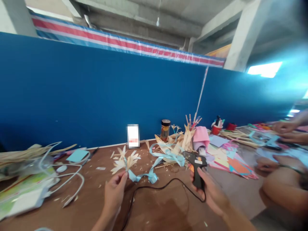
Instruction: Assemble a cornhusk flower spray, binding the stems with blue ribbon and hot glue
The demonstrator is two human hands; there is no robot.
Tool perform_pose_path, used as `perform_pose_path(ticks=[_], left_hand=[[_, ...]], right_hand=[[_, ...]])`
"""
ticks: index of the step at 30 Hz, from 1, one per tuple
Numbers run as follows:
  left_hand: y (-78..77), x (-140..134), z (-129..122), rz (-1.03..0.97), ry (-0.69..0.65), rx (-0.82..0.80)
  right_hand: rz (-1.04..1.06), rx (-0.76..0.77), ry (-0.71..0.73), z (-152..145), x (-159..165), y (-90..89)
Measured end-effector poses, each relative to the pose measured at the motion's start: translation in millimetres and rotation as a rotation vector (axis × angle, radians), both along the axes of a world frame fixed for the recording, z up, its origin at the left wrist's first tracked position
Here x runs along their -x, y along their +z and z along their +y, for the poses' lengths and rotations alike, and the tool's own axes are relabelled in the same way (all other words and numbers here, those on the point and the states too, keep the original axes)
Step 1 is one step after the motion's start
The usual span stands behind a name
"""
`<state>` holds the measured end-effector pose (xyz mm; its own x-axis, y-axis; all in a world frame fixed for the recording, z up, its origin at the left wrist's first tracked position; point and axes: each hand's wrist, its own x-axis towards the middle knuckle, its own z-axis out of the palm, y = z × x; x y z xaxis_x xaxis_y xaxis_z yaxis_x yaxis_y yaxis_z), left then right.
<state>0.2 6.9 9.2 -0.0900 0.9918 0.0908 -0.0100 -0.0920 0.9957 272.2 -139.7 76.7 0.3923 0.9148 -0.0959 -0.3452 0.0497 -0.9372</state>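
Between the thumb and fingers of my left hand (116, 185) is the stem of a pale husk flower (131, 160), its pointed petals spread above my fingertips. Light blue ribbon (151, 176) trails from the stem to the right across the table. My right hand (209, 189) is wrapped round the handle of a black glue gun (198, 165), whose nozzle points left. From the gun's base a black cord (158, 187) loops over the brown tabletop toward the near edge. More blue ribbon lies just left of the gun, over dry husks (174, 144).
White cables (79, 179) and a white power strip (31, 200) lie at left. Behind stand a dark-lidded jar (165, 130) and a red pen cup (217, 129), with coloured paper (238, 165) nearer. A blue partition (96, 93) backs the table. Other people's hands (271, 163) rest at right.
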Motion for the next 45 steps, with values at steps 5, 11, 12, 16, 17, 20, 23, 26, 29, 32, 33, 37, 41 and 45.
perform_pose_path(ticks=[5,11,12,16,17,20,23,26,29,32,33,37,41,45], left_hand=[[4.7,-3.8,-4.8,-0.011,0.006,-0.014],[6.8,-8.0,-10.8,-0.158,-0.069,0.005],[6.7,-7.9,-10.8,-0.183,-0.088,0.014],[10.9,-6.3,-9.7,-0.186,-0.087,0.01],[12.9,-6.1,-9.7,-0.173,-0.08,0.002],[17.5,-6.1,-10.3,-0.153,-0.065,-0.007],[16.6,-6.3,-10.4,-0.158,-0.074,-0.012],[13.1,-5.8,-9.7,-0.143,-0.073,-0.043],[12.6,-5.1,-9.0,-0.139,-0.078,-0.058],[15.0,-5.1,-9.1,-0.134,-0.071,-0.065],[15.8,-5.3,-9.4,-0.137,-0.071,-0.063],[15.5,-6.5,-10.2,-0.151,-0.077,-0.041],[15.4,-5.9,-9.6,-0.107,-0.026,-0.032],[17.2,-4.4,-7.7,-0.13,0.004,0.01]], right_hand=[[-0.315,-0.066,0.377,17.0,54.7,-7.6],[-0.744,-0.191,0.38,54.6,107.0,-24.1],[-0.749,-0.193,0.371,60.5,112.2,-26.2],[-0.723,-0.197,0.336,76.1,120.8,-35.0],[-0.716,-0.198,0.33,78.0,120.9,-37.4],[-0.716,-0.174,0.329,79.9,119.8,-43.5],[-0.752,-0.143,0.321,78.6,119.5,-45.5],[-0.792,-0.132,0.325,76.8,120.3,-45.2],[-0.776,-0.13,0.339,75.8,120.4,-46.3],[-0.77,-0.141,0.348,75.6,119.4,-48.7],[-0.776,-0.146,0.353,75.8,118.9,-49.6],[-0.805,-0.132,0.354,77.3,116.7,-53.4],[-0.843,-0.14,0.301,77.8,114.6,-55.0],[-0.776,-0.198,0.28,74.4,112.9,-53.3]])
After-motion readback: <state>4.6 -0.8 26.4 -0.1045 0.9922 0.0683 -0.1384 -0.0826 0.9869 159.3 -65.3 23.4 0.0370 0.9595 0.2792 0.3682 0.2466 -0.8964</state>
